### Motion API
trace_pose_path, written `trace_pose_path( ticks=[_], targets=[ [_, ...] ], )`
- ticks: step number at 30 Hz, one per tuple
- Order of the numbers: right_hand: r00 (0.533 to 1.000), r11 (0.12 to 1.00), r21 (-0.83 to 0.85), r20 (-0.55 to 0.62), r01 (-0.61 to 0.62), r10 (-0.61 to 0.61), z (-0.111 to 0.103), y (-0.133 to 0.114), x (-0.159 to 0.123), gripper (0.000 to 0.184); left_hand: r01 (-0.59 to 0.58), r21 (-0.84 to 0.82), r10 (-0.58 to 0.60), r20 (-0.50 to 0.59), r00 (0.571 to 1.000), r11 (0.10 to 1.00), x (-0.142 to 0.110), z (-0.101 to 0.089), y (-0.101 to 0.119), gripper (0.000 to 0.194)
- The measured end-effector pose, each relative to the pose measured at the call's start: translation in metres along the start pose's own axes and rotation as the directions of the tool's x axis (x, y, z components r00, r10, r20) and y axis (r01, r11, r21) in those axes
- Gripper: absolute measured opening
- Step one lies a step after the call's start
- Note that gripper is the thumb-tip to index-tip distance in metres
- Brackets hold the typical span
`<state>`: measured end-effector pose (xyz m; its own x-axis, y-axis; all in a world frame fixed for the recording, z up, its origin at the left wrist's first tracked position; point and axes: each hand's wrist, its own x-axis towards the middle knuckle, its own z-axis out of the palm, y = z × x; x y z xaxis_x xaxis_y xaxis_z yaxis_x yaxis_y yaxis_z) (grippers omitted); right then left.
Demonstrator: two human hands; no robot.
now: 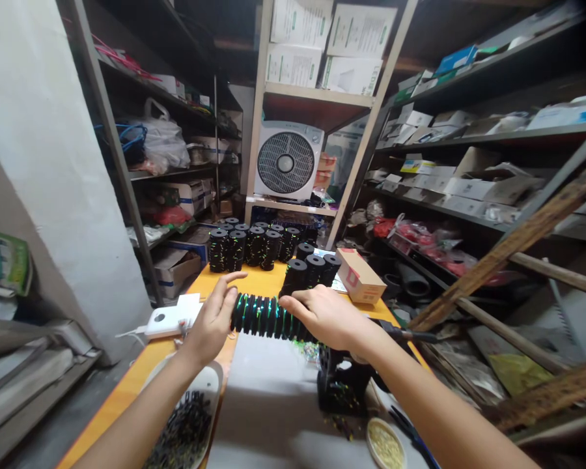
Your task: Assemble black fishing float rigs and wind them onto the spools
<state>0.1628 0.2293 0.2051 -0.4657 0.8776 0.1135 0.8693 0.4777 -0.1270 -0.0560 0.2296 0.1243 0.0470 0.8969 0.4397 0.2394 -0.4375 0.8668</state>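
Observation:
A black ribbed roll (261,316), with green shiny glints and thin lines in its grooves, lies level across the middle of the head view. My left hand (215,319) grips its left end, index finger stretched out over the top. Closer to the other end, my right hand (325,312) wraps over the roll from above and hides that part. Below my right hand stands a black device (339,384), with a dark rod reaching out to the right. Upright black rolls (315,264) of similar shape stand just behind my right hand.
More black rolls (258,244) stand at the table's far end. A cardboard box (364,277) sits behind right, a white power strip (163,322) left. Nearer are a white tray (215,378) of small black parts and a dish (385,443) of yellowish bits. A wooden ladder (512,244) leans right.

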Motion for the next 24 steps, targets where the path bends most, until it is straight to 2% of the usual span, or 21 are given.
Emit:
trace_pose_path(
  ticks=[4, 9, 15, 20, 24],
  targets=[
    [1.0, 1.0, -0.012, -0.01, -0.001, 0.001, 0.0, 0.0, -0.001, 0.08, -0.045, -0.003, 0.045, -0.021, 0.999, 0.999, -0.001, -0.001, 0.0, 0.039],
    [1.0, 1.0, -0.019, -0.017, -0.004, 0.003, 0.0, 0.0, -0.002, 0.081, 0.028, 0.042, -0.029, 0.042, 0.999, 0.999, 0.001, -0.005, 0.007, 0.038],
    [0.999, 0.999, -0.035, -0.032, 0.0, -0.001, 0.0, 0.0, -0.002, 0.084, -0.05, 0.016, 0.05, -0.041, 0.998, 0.999, -0.004, 0.002, -0.003, 0.038],
    [0.999, 1.0, -0.027, -0.033, 0.005, -0.006, 0.002, 0.0, -0.003, 0.084, 0.008, 0.022, -0.007, -0.038, 0.999, 1.0, -0.002, 0.004, 0.0, 0.036],
    [0.999, 0.999, -0.033, -0.044, -0.001, 0.0, 0.0, 0.0, -0.004, 0.084, -0.037, 0.007, 0.038, -0.094, 0.995, 0.999, -0.006, 0.007, -0.006, 0.035]
  ],
)
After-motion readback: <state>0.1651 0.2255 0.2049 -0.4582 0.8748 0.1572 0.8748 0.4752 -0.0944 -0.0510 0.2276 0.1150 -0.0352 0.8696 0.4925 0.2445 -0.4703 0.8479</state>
